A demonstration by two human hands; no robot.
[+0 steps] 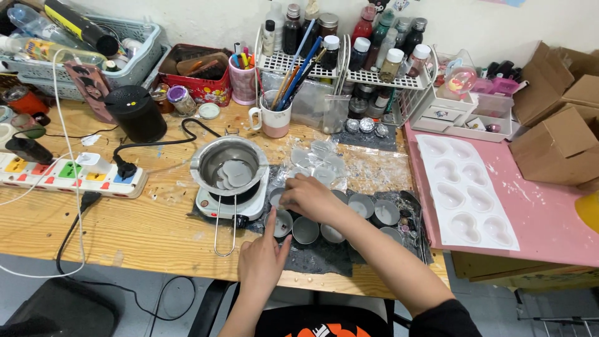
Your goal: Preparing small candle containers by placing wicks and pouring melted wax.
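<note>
1. We look down on a wooden surface (pixel 143 231) crowded with craft gear; a dark mat (pixel 324 256) lies at its near edge.
2. On the mat stands a cluster of small round tins (pixel 349 218) in two rough rows, their pale grey insides facing up.
3. Our left hand (pixel 262 259) rests at the near edge of the mat, index finger stretched forward and touching the rim of one tin (pixel 279 223) at the cluster's left end; the other fingers are loosely curled, and it has hold of nothing.
4. Our right hand (pixel 310 198) reaches across from the right and sits palm down over the back-left tins, fingers bent with their tips at a tin just beside the hotplate (whether they actually pinch it we cannot tell, the fingertips being hidden).
5. Just left of the tins, a metal pot (pixel 228 163) with pale flat pieces inside sits on a small white hotplate (pixel 229 203); its wire handle points toward us.
6. Behind the tins lies a crinkled clear plastic sheet (pixel 331 163).
7. Right, on a pink board (pixel 536 212), lies a white mould (pixel 467 190) with heart-shaped hollows.
8. Far left: a power strip (pixel 65 175) with coloured switches and a black speaker (pixel 136 112).
</note>
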